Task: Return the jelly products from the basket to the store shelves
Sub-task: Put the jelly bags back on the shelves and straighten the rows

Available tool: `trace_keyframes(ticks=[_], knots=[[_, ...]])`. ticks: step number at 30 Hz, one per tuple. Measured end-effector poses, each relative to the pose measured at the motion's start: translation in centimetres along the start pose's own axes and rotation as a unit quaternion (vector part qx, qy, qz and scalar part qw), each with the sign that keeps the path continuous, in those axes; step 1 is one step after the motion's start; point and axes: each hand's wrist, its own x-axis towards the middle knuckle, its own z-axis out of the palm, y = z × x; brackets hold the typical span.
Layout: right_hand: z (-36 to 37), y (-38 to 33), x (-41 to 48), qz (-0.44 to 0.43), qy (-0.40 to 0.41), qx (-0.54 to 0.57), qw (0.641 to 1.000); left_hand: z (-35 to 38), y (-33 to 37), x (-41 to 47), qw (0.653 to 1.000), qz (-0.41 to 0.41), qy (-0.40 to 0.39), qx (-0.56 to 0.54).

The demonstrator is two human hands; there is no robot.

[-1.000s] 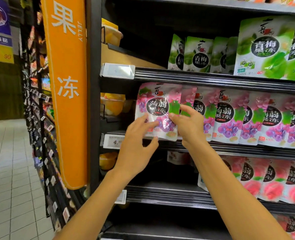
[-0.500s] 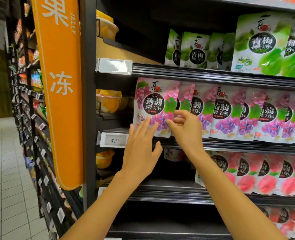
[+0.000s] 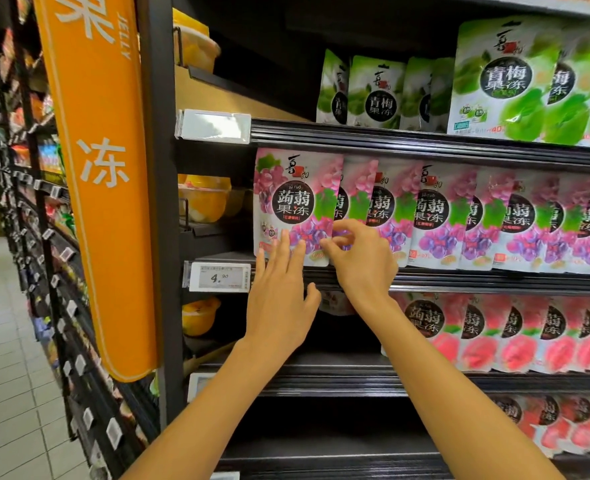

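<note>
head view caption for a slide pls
Left hand touches a grape jelly pouch on the shelf while right hand pinches its corner.

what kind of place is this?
A supermarket aisle, likely the jelly section: tiered shelves lined with rows of identical jelly pouches, a price tag reading 4.90 on the shelf edge, and an orange sign marked JELLY.
</note>
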Motion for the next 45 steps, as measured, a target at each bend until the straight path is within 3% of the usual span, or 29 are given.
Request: trace_keyframes(ticks=[8,15,19,23,28,32,35,39,42,45], knots=[[-0.8,0.7,-0.9,0.018,-0.002,0.008,1.000,-0.6,-0.2,-0.3,0.999,0.007,0.013,-0.040],[-2.6,3.1,-3.9,0.017,0.011,0.039,0.999,0.0,0.9,-2.9,0.974,-0.006,0.070,-0.214],[-3.8,7.7,-9.9,0.024,-0.037,0.068,0.997,3.4,1.4,-8.4,0.945,-0.060,0.000,-0.320],[-4.2,15.0,-18.7,0.099,-0.164,0.049,0.980,9.4,1.1,-17.4,0.915,-0.191,-0.118,-0.337],[-3.7,26.8,-31.1,0.261,-0.347,0.027,0.900,18.2,0.6,-32.0,0.840,-0.377,-0.236,-0.310],[-3.4,35.4,-42.4,0.349,-0.463,-0.009,0.815,23.8,0.6,-44.9,0.771,-0.488,-0.290,-0.290],[-2.5,40.9,-50.8,0.398,-0.506,-0.020,0.765,27.4,0.3,-54.0,0.738,-0.542,-0.298,-0.270],[-0.1,47.0,-61.9,0.459,-0.511,-0.041,0.726,31.8,-0.8,-65.0,0.703,-0.581,-0.322,-0.253],[2.1,51.2,-69.5,0.489,-0.559,-0.067,0.666,35.7,-2.2,-72.4,0.643,-0.649,-0.331,-0.237],[4.7,55.1,-76.6,0.492,-0.578,-0.110,0.642,40.2,-4.1,-79.3,0.584,-0.694,-0.375,-0.193]])
